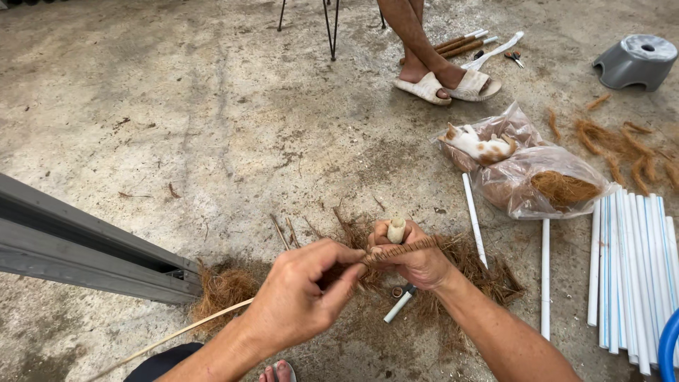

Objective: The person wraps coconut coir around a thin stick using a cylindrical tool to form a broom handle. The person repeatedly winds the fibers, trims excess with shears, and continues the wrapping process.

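Observation:
My left hand [300, 293] pinches a thin brown coir cord and holds it against a short white pipe. My right hand [414, 258] grips that pipe [397, 228]; its upper end sticks out above my fingers, and part of it is wrapped in brown cord [407, 249]. A long pale strand [177, 332] trails from my left hand toward the lower left. Loose coconut fibre [467, 265] lies on the concrete under both hands. A second short white pipe piece [400, 303] lies on the ground below my right wrist.
Several white pipes [633, 269] lie in a row at right, with two single ones [473, 219] nearer. Plastic bags of fibre [541, 184] hold a small cat [477, 145]. Another person's sandalled feet [445, 83] stand beyond. A grey stool [635, 60] and a metal rail [85, 247] flank the area.

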